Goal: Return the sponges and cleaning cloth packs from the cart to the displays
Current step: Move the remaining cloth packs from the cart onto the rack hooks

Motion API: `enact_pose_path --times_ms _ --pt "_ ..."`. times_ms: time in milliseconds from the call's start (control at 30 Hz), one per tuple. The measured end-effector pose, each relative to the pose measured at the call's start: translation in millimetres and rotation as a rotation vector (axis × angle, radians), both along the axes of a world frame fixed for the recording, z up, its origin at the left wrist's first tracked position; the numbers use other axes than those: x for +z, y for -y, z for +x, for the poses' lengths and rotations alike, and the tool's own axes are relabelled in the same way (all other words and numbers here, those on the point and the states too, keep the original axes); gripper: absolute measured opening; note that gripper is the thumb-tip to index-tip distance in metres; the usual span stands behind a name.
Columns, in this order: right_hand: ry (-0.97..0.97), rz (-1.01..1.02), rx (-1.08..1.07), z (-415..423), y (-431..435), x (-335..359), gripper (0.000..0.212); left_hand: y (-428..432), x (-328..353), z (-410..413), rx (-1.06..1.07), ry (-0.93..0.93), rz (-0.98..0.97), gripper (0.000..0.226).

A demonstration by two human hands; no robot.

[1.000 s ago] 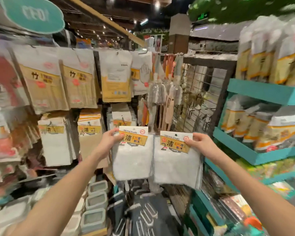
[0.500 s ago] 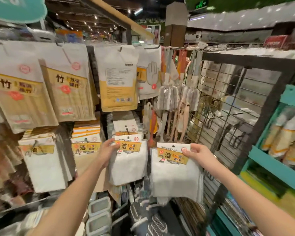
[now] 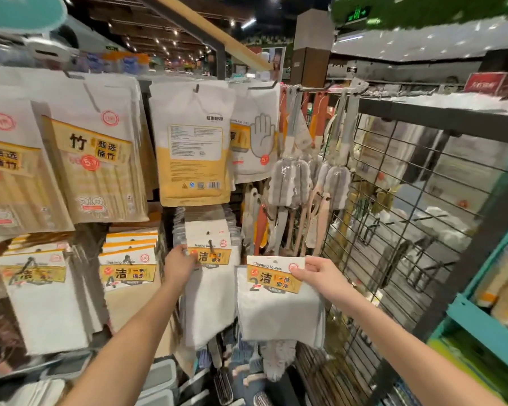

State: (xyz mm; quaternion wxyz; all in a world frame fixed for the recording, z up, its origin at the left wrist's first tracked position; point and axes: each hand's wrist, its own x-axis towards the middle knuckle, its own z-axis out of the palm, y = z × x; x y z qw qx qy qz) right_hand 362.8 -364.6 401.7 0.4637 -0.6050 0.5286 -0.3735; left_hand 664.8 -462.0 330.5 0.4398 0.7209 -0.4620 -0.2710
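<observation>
The head view looks forward and slightly down, close to a hanging display rack [image 3: 188, 148] at arm's reach.

left pack [image 3: 208, 288] moved up to peg [image 3: 209, 244]
left hand [image 3: 180, 263] carried it forward into the hanging row, peg now just right of its fingertips; right hand [image 3: 317, 275] and right pack [image 3: 279, 312] now sit lower, apart from it.

Two bare forearms [image 3: 135, 332] in shot, left hand [image 3: 179, 263] and right hand [image 3: 317, 276] bare too, both left of the wire grid [image 3: 408, 230].
</observation>
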Motion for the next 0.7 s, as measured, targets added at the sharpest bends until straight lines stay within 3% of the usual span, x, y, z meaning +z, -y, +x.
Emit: enact_pose_path --times_ms 233,433,700 --pt "-0.024 -0.039 0.094 24 30 -4 0.023 10 13 1 0.022 0.166 0.067 0.016" --pt "-0.004 -0.001 0.185 79 64 -21 0.030 -18 33 12 -0.072 0.105 -0.266 0.030" --pt "-0.043 0.017 0.157 119 107 -42 0.029 -19 49 45 -0.210 0.095 -0.319 0.020"
